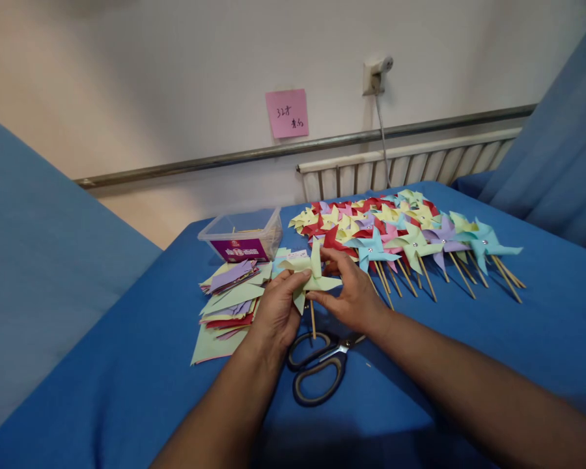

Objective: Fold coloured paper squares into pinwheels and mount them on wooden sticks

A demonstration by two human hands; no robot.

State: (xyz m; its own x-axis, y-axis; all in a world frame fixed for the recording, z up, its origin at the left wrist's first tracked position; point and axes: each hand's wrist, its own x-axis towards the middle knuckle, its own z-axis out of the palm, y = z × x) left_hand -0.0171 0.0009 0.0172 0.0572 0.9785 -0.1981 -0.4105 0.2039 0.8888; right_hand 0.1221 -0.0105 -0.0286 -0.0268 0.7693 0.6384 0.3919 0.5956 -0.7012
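Pinwheel assembly, by my reading well advanced: a large pile of finished-looking pinwheels (415, 242) lies at the far right of the table, many with a shiny dot at the hub, sticks pointing toward the worker. One pale green pinwheel (317, 283) is in hand, raised just above the scissors (340, 370); blades folded, stick (313, 320) hanging below. Left hand (277, 305): thumb clamped on the paper near the hub, which it covers, so I cannot tell if the fastening is set. Right hand (354, 293): thumb and forefinger apart around the right-hand blade; cannot tell whether they press on it. Remaining, presumably: the coloured paper stack (229, 312) left of the hands, and sticks in the clear tub (209, 233) behind it; count not determinable. Surface: blue cloth (137, 391), a small pale scrap (368, 365) right of the scissors. Room: pale wall with handwritten pink note (287, 113), plugged socket (374, 78), pipe (254, 155), radiator (420, 163); blue curtain (557, 130) at right.
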